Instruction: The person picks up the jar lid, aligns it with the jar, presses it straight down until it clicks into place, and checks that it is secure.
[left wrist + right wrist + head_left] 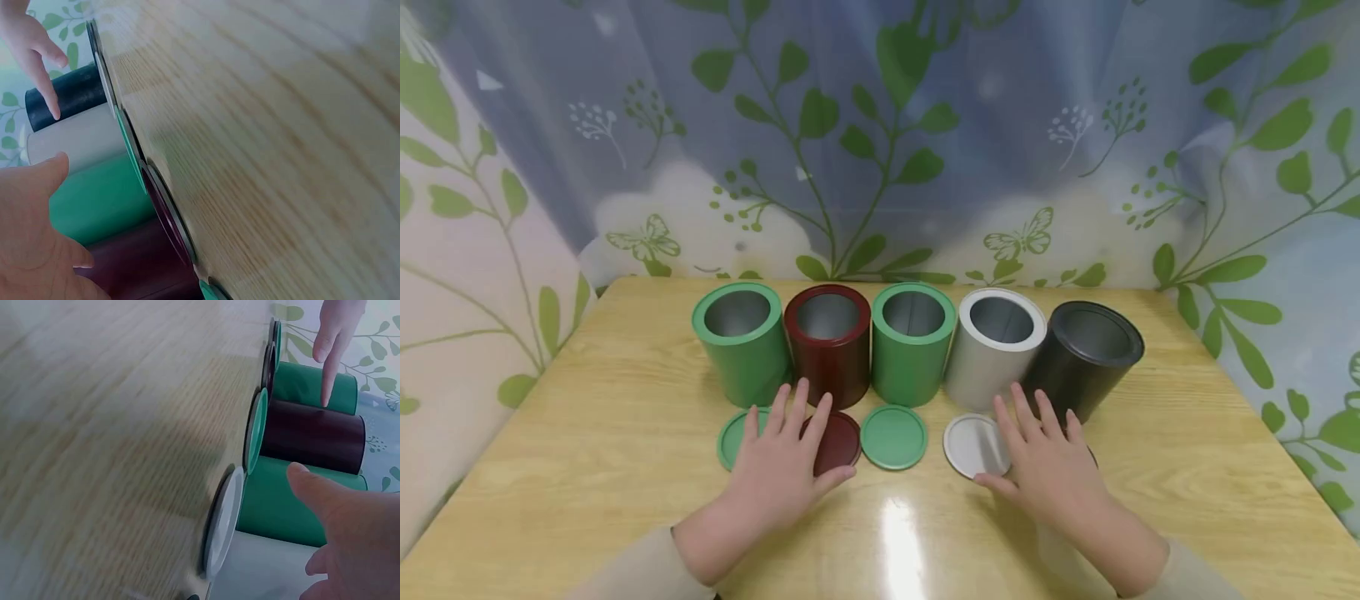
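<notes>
My left hand (778, 471) is spread over a green lid (730, 442) and a dark red lid (844, 443), partly hiding both. Fingers straight, my right hand (1054, 477) hovers by the white lid (972, 446) and covers most of a black lid (1093, 456). Between the hands lies a second green lid (893, 437). Behind the lids stand lidless tins in a row: green (748, 367), dark red (831, 362), green (912, 367), white (988, 371) and black (1075, 367). Both wrist views show the hands raised above the table, holding nothing.
The wooden table (587, 467) carries the tins near its back edge. A leaf-patterned curtain (880, 167) hangs right behind and along both sides. Light glares off the table front between the forearms.
</notes>
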A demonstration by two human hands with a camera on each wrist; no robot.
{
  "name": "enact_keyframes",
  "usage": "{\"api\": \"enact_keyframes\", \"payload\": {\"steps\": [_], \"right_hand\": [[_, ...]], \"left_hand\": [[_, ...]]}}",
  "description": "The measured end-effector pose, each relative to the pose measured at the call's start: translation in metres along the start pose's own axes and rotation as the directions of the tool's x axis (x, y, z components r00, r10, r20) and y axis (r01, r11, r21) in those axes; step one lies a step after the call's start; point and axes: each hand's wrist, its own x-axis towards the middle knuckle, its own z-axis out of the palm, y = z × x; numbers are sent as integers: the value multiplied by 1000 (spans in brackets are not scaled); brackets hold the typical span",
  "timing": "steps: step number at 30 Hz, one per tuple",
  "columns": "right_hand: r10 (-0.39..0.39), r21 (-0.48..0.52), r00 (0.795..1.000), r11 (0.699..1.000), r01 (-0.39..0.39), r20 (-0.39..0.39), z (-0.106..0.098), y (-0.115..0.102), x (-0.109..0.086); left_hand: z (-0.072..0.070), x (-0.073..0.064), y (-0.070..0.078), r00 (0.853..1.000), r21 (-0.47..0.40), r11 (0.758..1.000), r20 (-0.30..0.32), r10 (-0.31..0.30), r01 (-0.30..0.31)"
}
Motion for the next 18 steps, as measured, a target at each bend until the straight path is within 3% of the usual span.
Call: {"api": "enact_keyframes", "payload": {"steps": [18], "right_hand": [[-96,52,992,994,100,-79,2,-13,5]], "left_hand": [[-5,-12,-9,1000,33,999,9,8,-8]]}}
